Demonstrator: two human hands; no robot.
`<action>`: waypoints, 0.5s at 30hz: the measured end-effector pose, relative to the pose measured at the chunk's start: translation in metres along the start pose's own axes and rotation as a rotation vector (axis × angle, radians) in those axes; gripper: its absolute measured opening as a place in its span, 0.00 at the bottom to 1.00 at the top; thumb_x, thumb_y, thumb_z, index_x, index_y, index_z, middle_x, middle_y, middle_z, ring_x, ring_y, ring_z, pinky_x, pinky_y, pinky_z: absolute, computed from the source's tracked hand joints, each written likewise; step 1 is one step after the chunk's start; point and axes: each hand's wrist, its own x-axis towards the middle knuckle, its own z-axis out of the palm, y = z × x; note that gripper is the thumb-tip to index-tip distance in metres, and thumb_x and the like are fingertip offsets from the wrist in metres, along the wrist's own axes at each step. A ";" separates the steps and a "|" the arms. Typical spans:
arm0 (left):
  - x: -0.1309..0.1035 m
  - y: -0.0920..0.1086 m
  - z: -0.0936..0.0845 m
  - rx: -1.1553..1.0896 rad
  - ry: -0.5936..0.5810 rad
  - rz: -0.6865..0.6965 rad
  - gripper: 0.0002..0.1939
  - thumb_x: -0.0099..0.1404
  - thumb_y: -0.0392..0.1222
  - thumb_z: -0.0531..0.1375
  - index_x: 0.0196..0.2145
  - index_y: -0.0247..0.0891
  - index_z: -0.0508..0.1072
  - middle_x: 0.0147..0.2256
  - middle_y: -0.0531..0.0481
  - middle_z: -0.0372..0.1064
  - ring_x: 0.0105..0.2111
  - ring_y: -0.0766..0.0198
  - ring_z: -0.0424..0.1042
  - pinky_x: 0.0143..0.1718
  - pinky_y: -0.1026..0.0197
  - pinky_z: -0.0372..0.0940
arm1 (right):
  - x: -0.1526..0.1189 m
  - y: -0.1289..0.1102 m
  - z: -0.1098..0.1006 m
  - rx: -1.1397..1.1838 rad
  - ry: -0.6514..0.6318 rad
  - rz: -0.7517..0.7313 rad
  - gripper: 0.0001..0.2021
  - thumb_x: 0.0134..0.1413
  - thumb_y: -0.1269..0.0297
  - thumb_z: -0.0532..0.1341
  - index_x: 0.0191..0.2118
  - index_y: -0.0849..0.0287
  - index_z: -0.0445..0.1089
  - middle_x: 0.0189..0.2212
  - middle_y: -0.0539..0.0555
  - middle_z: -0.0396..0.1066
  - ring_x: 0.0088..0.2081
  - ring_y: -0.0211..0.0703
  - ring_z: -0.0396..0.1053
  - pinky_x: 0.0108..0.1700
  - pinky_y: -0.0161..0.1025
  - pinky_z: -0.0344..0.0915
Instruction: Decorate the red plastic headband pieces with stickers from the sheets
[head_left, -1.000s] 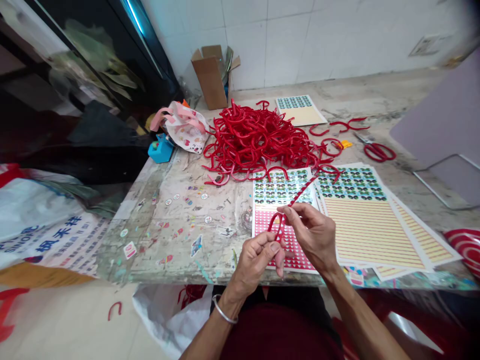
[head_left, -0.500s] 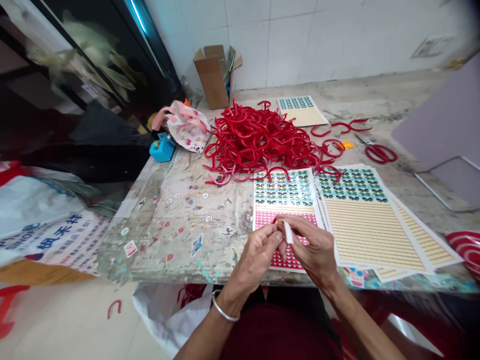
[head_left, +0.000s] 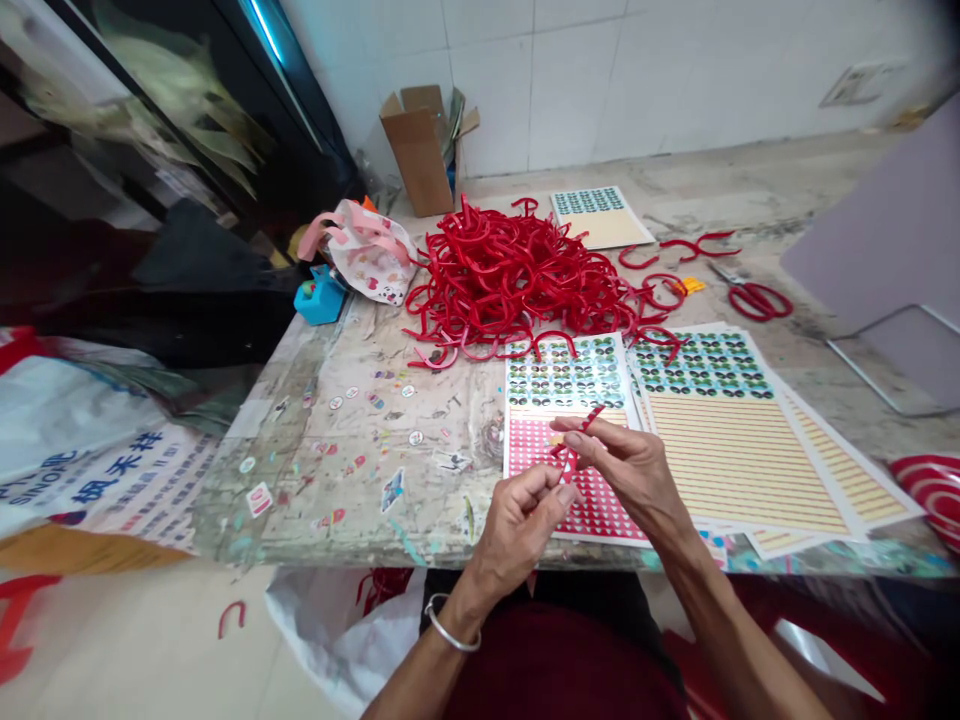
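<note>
My left hand (head_left: 529, 515) pinches the lower end of a narrow red strip with white marks (head_left: 569, 466) between thumb and fingers. Thumb and fingers of my right hand (head_left: 626, 470) close around the strip higher up, and its red tip sticks out above them. Both hands are over a sticker sheet (head_left: 529, 430) with blue-green pictures at its top and rows of white hearts on red below. Beyond the sheet lies a large heap of red curved strips (head_left: 517, 275); a few overlap the sheet's top edge.
Striped sheets (head_left: 735, 450) lie overlapped on the right, and another sheet (head_left: 600, 225) is behind the heap. Red-handled scissors (head_left: 759, 300) lie at right. A cardboard box (head_left: 420, 160), a patterned bag (head_left: 375, 260) and a blue tape dispenser (head_left: 321, 298) stand at left.
The white piece between my hands is no longer seen; a red strip with white marks shows there now. My right hand has shifted slightly up and right, the left slightly down.
</note>
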 end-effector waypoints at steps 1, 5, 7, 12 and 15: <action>-0.001 0.000 0.000 0.007 0.003 0.004 0.14 0.65 0.46 0.54 0.27 0.33 0.66 0.21 0.57 0.52 0.21 0.73 0.49 0.23 0.66 0.45 | 0.000 0.000 -0.001 0.022 -0.013 0.042 0.11 0.50 0.59 0.63 0.40 0.56 0.76 0.39 0.54 0.76 0.38 0.45 0.72 0.32 0.37 0.72; -0.003 -0.003 -0.001 0.004 -0.007 0.013 0.14 0.65 0.46 0.53 0.28 0.33 0.68 0.20 0.57 0.52 0.21 0.73 0.49 0.23 0.66 0.45 | 0.001 -0.003 -0.002 0.066 -0.047 0.119 0.12 0.49 0.57 0.63 0.38 0.57 0.77 0.36 0.54 0.77 0.30 0.40 0.72 0.26 0.34 0.69; -0.005 -0.005 -0.002 0.002 -0.020 0.034 0.14 0.65 0.45 0.53 0.29 0.33 0.69 0.20 0.56 0.53 0.21 0.73 0.50 0.24 0.66 0.47 | 0.001 -0.005 0.000 0.098 -0.053 0.135 0.12 0.49 0.57 0.63 0.36 0.57 0.77 0.34 0.54 0.77 0.30 0.40 0.72 0.25 0.33 0.68; -0.005 -0.004 -0.004 0.050 -0.045 0.051 0.12 0.66 0.44 0.53 0.32 0.33 0.69 0.25 0.52 0.63 0.26 0.69 0.61 0.31 0.65 0.56 | -0.001 -0.002 0.004 0.090 -0.029 0.089 0.09 0.49 0.59 0.64 0.35 0.56 0.77 0.34 0.53 0.77 0.36 0.43 0.74 0.31 0.35 0.71; -0.002 0.003 -0.003 0.040 -0.062 0.028 0.11 0.65 0.44 0.53 0.35 0.33 0.68 0.27 0.50 0.66 0.27 0.69 0.63 0.33 0.65 0.57 | -0.003 0.000 0.006 0.028 -0.021 -0.014 0.08 0.51 0.62 0.63 0.37 0.55 0.77 0.36 0.53 0.77 0.37 0.44 0.74 0.35 0.37 0.71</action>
